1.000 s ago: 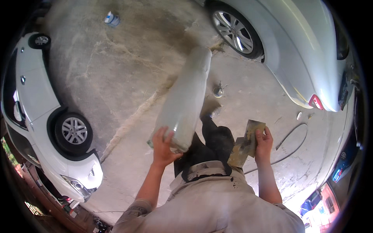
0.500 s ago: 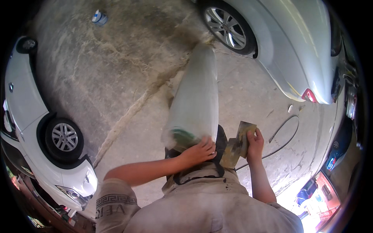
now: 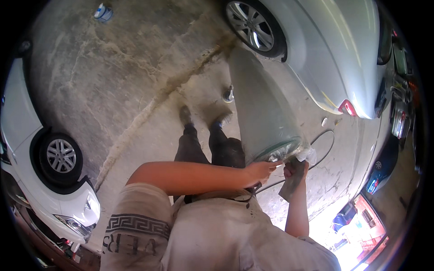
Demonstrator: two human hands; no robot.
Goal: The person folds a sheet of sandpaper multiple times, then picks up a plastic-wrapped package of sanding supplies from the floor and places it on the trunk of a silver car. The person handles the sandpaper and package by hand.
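A long, pale, translucent roll, apparently plastic-wrapped, slants from beside the car wheel toward me. Its near end shows a green-tinted round rim and crinkled clear plastic. My left hand reaches across to this end, fingers drawn together; what they pinch, if anything, I cannot make out. Close beside it, my right hand is closed on thin, flat grey-brown pieces, which partly hide the fingers. At least one piece hangs below the hand. Whether the right hand also grips the plastic is unclear.
A silver car stands at the far right, a white car at the left. A dark hose curls on the cracked concrete floor. A small lamp-like object lies beyond my feet; a blue-and-white tub stands far left.
The roll's near end has swung right, from before my waist to my right hand, uncovering my legs and feet. My left hand has moved right with it. The flat pieces have turned downward.
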